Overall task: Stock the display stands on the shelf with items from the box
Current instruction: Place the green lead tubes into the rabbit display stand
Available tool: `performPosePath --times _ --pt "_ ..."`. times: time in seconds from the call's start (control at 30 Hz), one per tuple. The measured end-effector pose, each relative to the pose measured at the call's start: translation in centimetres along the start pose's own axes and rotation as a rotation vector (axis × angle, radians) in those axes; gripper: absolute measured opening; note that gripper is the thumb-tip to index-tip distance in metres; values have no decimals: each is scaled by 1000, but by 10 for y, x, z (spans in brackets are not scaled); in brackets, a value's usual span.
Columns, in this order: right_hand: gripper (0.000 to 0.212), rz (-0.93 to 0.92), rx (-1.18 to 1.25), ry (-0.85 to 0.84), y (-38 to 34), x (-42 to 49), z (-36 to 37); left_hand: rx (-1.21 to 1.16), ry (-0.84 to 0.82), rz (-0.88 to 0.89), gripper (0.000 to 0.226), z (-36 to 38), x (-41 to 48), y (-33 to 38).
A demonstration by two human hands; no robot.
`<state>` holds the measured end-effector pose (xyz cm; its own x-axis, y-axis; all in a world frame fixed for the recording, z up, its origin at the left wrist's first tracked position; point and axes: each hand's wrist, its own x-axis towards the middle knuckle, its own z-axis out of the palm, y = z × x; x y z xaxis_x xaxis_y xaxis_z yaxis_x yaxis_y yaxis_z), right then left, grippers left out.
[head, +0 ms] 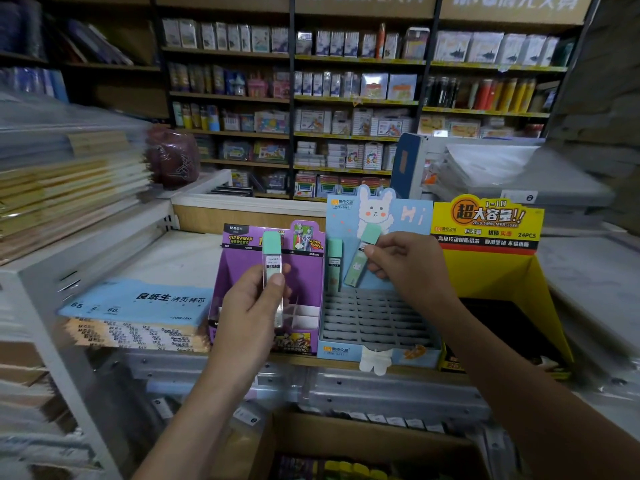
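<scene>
My left hand (254, 308) grips a mint-green lead-refill case (272, 268) upright in front of the purple display stand (239, 275). My right hand (408, 268) pinches a second mint-green case (360, 258), tilted, over the back rows of the light-blue rabbit display stand (377, 323). One green case (334, 263) stands in that stand's back left slot; its other grid slots look empty. A yellow display stand (491, 258) sits to the right. The cardboard box (349, 452) lies below the shelf, with coloured items inside.
A blue pack of loose-leaf paper (138, 303) lies on the shelf left of the purple stand. Stacked notebooks (69, 188) fill the left side. Plastic-wrapped stacks (519, 174) sit behind the yellow stand. Stocked shelves (346, 98) line the far wall.
</scene>
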<state>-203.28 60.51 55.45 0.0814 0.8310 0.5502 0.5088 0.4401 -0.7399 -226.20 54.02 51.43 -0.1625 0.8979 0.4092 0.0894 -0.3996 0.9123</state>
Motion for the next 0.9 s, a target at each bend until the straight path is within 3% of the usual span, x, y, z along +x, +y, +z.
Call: performPosePath --times 0.1,0.57,0.9 --pt "2 -23 -40 -17 4 2 6 6 -5 7 21 0 1 -2" --pt "28 -59 -276 -200 8 10 17 -87 18 -7 9 3 1 -3" --pt "35 -27 -291 -196 10 3 23 -65 13 -26 8 3 4 -2"
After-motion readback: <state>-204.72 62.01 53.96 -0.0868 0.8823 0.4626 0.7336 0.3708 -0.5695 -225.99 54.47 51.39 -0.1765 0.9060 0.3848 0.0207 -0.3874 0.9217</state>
